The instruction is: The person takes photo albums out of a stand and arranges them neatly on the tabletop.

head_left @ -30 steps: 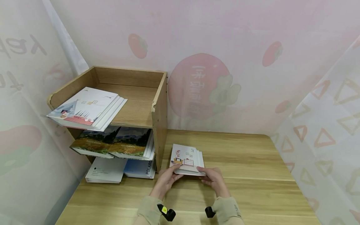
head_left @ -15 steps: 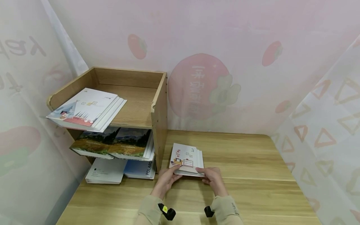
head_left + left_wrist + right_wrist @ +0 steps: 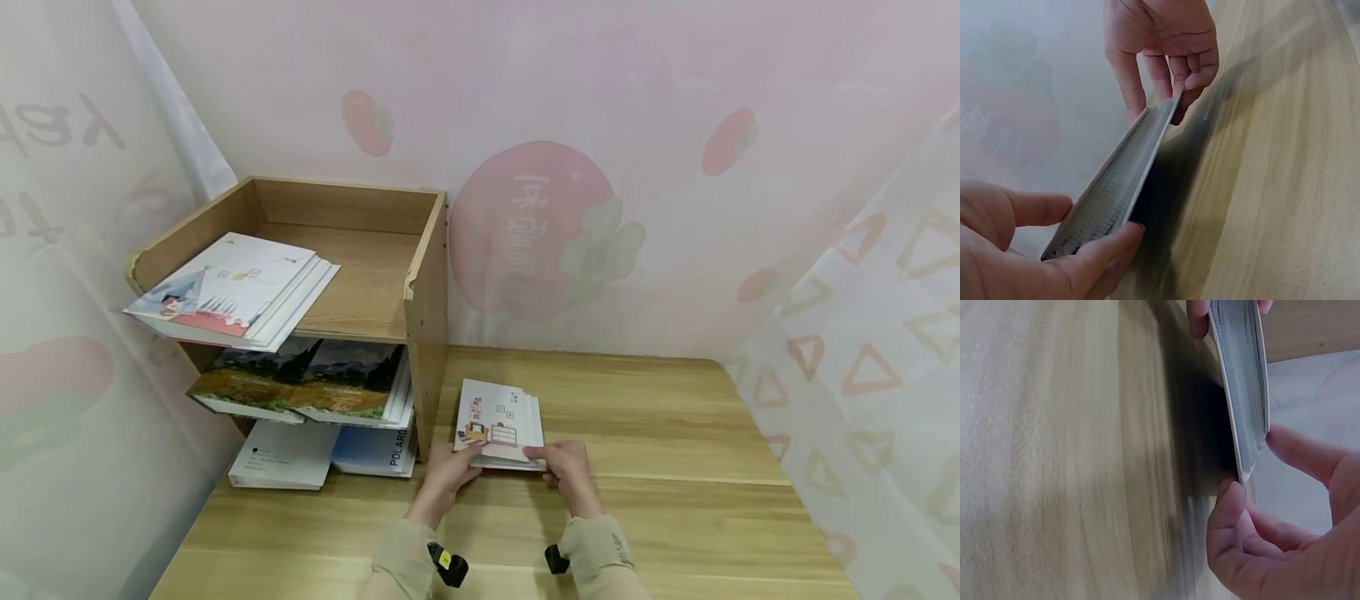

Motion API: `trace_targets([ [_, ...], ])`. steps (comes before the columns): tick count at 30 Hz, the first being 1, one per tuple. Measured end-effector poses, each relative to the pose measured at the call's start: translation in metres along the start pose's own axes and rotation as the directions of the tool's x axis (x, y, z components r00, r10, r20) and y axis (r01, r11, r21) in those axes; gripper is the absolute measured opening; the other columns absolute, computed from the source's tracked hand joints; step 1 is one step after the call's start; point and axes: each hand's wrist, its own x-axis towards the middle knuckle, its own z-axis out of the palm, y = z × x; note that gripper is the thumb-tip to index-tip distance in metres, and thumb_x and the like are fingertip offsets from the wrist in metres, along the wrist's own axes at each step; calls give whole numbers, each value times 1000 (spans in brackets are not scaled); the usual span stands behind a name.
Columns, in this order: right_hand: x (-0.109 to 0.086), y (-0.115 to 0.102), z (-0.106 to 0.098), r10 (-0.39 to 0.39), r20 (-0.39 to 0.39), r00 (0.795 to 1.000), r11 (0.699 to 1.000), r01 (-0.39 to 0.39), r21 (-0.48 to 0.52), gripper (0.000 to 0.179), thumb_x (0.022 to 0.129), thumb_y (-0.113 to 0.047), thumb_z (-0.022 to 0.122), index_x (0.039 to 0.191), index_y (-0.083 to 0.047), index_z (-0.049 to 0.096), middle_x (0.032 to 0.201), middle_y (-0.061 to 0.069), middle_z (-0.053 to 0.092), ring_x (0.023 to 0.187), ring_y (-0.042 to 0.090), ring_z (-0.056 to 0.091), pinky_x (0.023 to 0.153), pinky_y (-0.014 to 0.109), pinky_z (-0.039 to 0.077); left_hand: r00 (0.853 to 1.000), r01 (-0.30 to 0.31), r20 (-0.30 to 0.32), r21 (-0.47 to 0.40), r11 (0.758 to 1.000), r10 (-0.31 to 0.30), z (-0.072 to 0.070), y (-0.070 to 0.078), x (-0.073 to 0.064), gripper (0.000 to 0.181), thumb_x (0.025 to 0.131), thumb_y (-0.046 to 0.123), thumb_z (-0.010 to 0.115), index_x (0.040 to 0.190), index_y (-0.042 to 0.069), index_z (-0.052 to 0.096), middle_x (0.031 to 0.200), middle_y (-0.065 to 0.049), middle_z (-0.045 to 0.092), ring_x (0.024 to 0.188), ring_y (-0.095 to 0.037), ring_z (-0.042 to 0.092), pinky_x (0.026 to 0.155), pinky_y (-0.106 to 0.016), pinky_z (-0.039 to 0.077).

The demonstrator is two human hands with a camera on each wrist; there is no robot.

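Observation:
A small white photo album (image 3: 491, 421) with a pink and orange room drawing on its cover is between my two hands at the middle of the table. My left hand (image 3: 448, 475) pinches its near left corner, thumb on the cover and fingers beneath. At the near right corner my right hand (image 3: 567, 467) pinches it the same way. In the left wrist view the album's page edges (image 3: 1116, 178) show between the two covers. The right wrist view shows a dark shadow under the lower cover (image 3: 1232, 415), with the near edge held above the wood.
Left of the hands stands a wooden shelf unit (image 3: 427, 333). A larger white album (image 3: 240, 279) lies on its top, overhanging the front. Dark landscape-cover albums (image 3: 348, 375) fill the middle level; white (image 3: 288, 450) and blue albums (image 3: 367, 450) lie below. Printed curtains (image 3: 600, 108) surround the table (image 3: 675, 467).
Both hands keep their pinch on the photo album, which has shifted only very slightly. The shelf and its albums stay as they were.

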Motion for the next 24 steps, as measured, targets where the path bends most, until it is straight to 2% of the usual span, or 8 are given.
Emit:
trace_targets([
  [4,1,0,2,-17,-17,1000,1000,17,-7,20,70,-2,86,78,8,70,55,0,50,45,11,45,44,23,41,1000,-1,-30,74,997,4,0,5,0,36,96,2,58,119,-24,49,123,-35,54,111,-40,58,91,-47,52],
  [10,2,1,4,-40,-56,998,999,39,-17,20,67,2,87,76,9,70,57,1,53,47,11,49,46,25,50,999,3,-44,127,992,2,-3,6,-1,32,95,1,57,116,-24,53,123,-36,53,115,-44,55,91,-47,52],
  [17,1,2,6,-63,-90,994,996,57,-72,22,66,2,88,67,6,66,48,-3,45,44,12,49,49,33,56,995,-4,-93,198,980,23,-4,4,-2,33,93,3,60,113,-23,56,117,-33,57,107,-38,59,86,-44,55],
  [24,1,6,6,-69,-90,994,995,62,-82,20,66,3,87,70,7,68,50,-1,48,45,11,49,47,29,53,996,-27,-73,204,979,42,-7,1,-1,33,97,1,51,117,-25,53,128,-42,45,112,-44,55,85,-45,55],
])
